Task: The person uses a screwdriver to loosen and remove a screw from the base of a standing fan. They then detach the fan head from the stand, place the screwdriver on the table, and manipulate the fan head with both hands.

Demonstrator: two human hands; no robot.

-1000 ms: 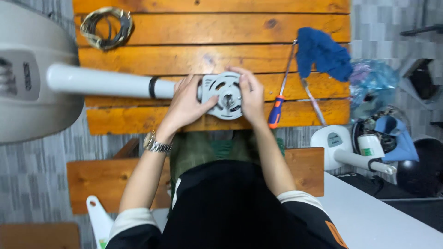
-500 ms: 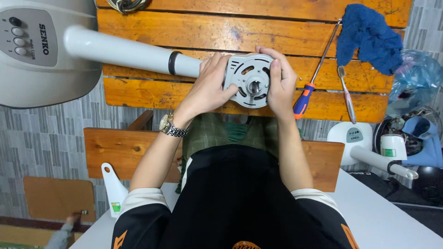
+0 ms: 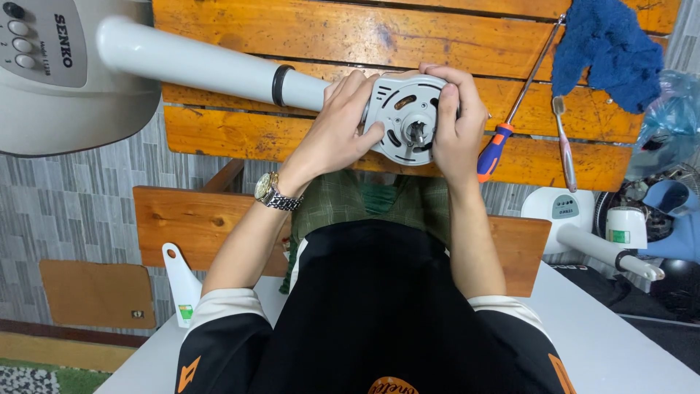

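Both hands are closed around a round grey fan motor housing [image 3: 406,120], which sits over the near edge of an orange slatted wooden table [image 3: 306,33] at the end of a white fan pole [image 3: 197,64]. The left hand [image 3: 337,128] grips the housing's left side, its fingers wrapped over the rim and its thumb pressed on the slotted front face. The right hand [image 3: 459,120] clasps the right side, fingers curled over the top edge and thumb lying along the face beside the central shaft. The housing is held face-up toward the camera; whether its back rests on the table or is lifted clear of it cannot be told from this angle.

A metal wristwatch [image 3: 273,193] is worn on the left wrist. The pole carries a black ring [image 3: 279,85] near the left hand and runs up-left to a grey fan base [image 3: 65,80] with push buttons (the base overhangs the table's left end).

Just right of the right hand lies a screwdriver [image 3: 514,109] with an orange and blue handle, set diagonally across the slats. Beside it lies a toothbrush [image 3: 564,142], and a blue cloth [image 3: 609,47] is heaped at the table's far right. A second white fan base [image 3: 565,211] stands on the floor to the right, well apart from the hands.
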